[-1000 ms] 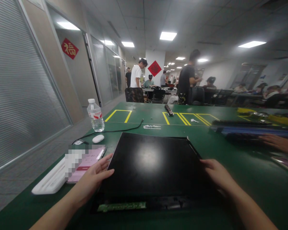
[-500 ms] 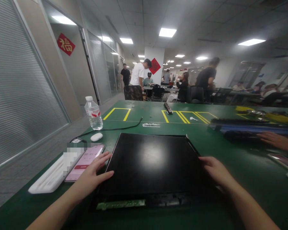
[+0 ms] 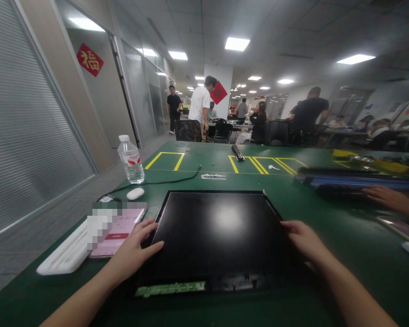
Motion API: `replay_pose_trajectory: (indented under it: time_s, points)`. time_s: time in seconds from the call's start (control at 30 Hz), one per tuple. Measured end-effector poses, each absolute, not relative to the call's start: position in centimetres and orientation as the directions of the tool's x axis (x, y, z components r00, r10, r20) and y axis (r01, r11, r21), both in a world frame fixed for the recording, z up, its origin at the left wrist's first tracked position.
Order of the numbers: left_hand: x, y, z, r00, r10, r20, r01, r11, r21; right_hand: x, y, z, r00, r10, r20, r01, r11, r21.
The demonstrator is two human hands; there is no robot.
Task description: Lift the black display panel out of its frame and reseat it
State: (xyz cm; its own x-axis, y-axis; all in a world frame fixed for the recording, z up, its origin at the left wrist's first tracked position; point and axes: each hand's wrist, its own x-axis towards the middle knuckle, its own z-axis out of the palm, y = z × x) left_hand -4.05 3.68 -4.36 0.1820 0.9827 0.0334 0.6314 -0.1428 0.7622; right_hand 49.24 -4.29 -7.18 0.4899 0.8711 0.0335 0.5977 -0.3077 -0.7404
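Note:
A flat black display panel (image 3: 207, 250) lies in front of me, its glossy face up and reflecting a ceiling light. Along its near edge runs a narrow green circuit board (image 3: 172, 288). My left hand (image 3: 136, 243) grips the left edge, thumb on the face and fingers along the side. At the right edge, my right hand (image 3: 303, 238) holds the panel, with most fingertips hidden by the hand and the edge. A phone with a pink screen (image 3: 119, 231) lies just beyond my left hand.
Left of the panel are a long white case (image 3: 63, 252), a white mouse-shaped object (image 3: 135, 194), a water bottle (image 3: 131, 161) and a black cable (image 3: 170, 181). Another person's hand (image 3: 391, 197) is at the right. A dark slotted strip (image 3: 237, 153) lies on the green table (image 3: 211, 159).
The panel's glossy face has shifted slightly right, and more black border shows along its left side. Both my hands stay at its edges. People in the background have moved.

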Motion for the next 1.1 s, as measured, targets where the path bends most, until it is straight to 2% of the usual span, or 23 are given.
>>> replay_pose_trajectory:
  time_s: [0.1, 0.17, 0.57, 0.73, 0.97, 1.1]
  points:
    - [-4.0, 3.7, -4.4, 0.202, 0.978, 0.044, 0.678, -0.172, 0.714, 49.0, -4.4, -6.7, 0.512, 0.855, -0.081, 0.513, -0.380, -0.769]
    - [-4.0, 3.8, -4.4, 0.209, 0.977, 0.045, 0.689, -0.180, 0.702, 48.7, -4.5, -6.4, 0.520, 0.848, -0.102, 0.498, -0.398, -0.771]
    - [-4.6, 4.4, -5.5, 0.225, 0.971, 0.079, 0.696, -0.217, 0.684, 47.9, -4.4, -5.4, 0.542, 0.838, -0.066, 0.534, -0.403, -0.743]
    - [-4.8, 4.6, -5.9, 0.231, 0.967, 0.106, 0.717, -0.243, 0.654, 48.0, -4.6, -5.5, 0.556, 0.831, -0.005, 0.577, -0.391, -0.718]
    - [-4.6, 3.8, -5.1, 0.265, 0.953, 0.148, 0.755, -0.300, 0.583, 48.2, -4.7, -5.7, 0.542, 0.839, -0.049, 0.529, -0.386, -0.755]
    - [-5.0, 2.8, -4.0, 0.395, 0.908, 0.139, 0.744, -0.405, 0.531, 48.6, -4.6, -6.1, 0.533, 0.845, -0.050, 0.524, -0.376, -0.764]
